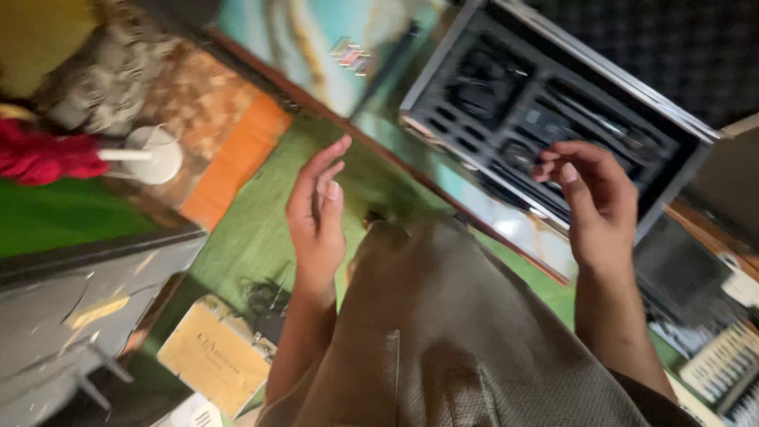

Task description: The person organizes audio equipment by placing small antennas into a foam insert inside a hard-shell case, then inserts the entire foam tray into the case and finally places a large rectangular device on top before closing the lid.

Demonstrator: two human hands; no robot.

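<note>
Reaching stage: right hand (591, 202) hovering over open black foam-lined tool case (553, 119), fingers (571, 178) loosely curled, holding nothing; left hand (316, 213) open, empty, well apart. Next: lowering fingertips onto one slotted tool.

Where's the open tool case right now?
Head view, upper right: the open tool case lies on the glossy tabletop, directly beyond the right hand, whose fingertips hover over its dark foam slots.
</note>
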